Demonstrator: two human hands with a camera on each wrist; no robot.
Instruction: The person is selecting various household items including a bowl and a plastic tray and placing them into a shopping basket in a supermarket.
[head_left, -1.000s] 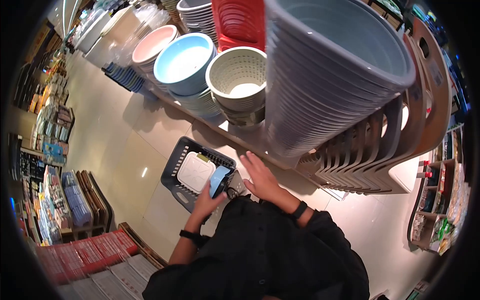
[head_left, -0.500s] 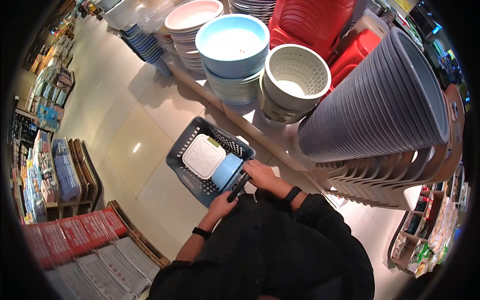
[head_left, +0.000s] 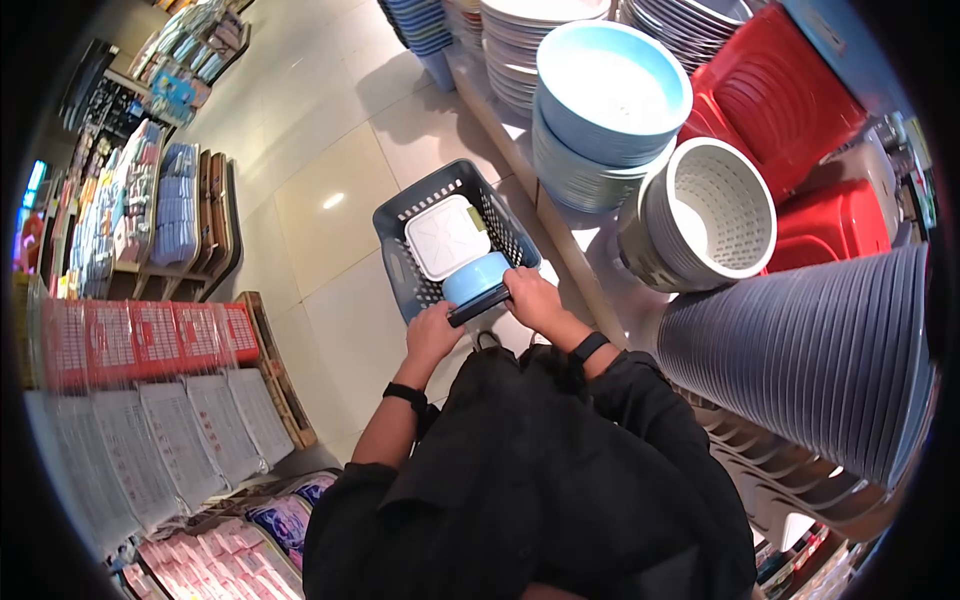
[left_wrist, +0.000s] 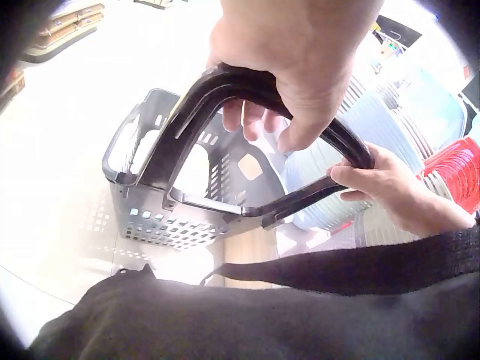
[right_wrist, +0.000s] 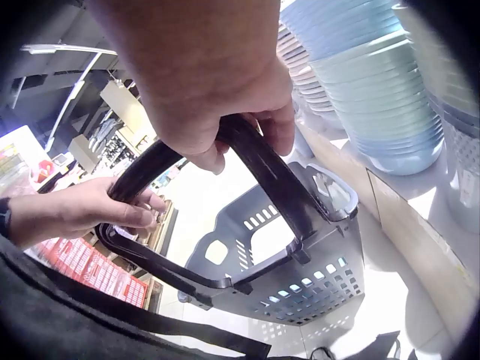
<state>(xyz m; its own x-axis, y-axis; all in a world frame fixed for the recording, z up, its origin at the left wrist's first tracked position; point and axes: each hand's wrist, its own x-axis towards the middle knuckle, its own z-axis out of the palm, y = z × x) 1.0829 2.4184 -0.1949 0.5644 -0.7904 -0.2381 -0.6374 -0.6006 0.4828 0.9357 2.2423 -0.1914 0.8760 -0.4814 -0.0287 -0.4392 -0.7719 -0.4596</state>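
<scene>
A dark grey shopping basket (head_left: 392, 268) with slotted sides is in front of the person. Inside it are a white square container (head_left: 446, 240) with a green clip and a light blue container (head_left: 474, 277). Both hands hold the basket's black handle (head_left: 482, 304). The left hand (head_left: 431, 335) grips its left end, fingers curled beneath the bar in the left wrist view. At the other end, the right hand (head_left: 534, 299) wraps fingers and thumb round the handle (right_wrist: 266, 161), as the right wrist view shows.
Stacked blue basins (head_left: 610, 95), perforated pale bins (head_left: 705, 215) and grey tubs (head_left: 800, 350) line a low platform at right. Red baskets (head_left: 150, 340) under plastic stand on a pallet at left. Tiled floor (head_left: 330, 245) runs between, with shelves (head_left: 140, 210) farther left.
A second ago both hands were spread above the basket; since then they have closed on its handle, which now stands raised. The view has swung right and the display appears turned.
</scene>
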